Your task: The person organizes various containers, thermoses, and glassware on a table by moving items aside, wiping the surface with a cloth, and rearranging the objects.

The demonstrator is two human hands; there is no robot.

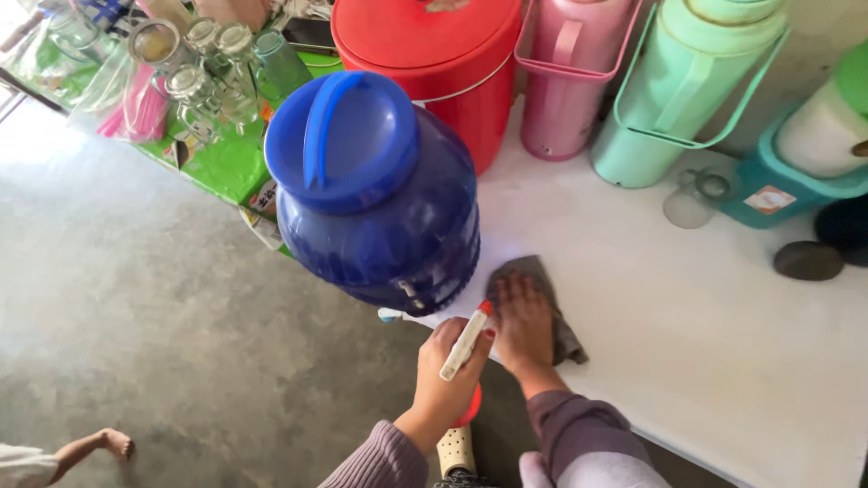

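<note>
Your left hand has its grip closed around one spray bottle with a white trigger and red tip, held just off the counter's near edge, while your right hand lies flat, fingers spread, pressing one grey cloth onto the white counter. Just beyond the cloth stands one big blue water dispenser with a blue lid. Behind it are one red lidded bucket and two flasks, one pink, one mint green.
</note>
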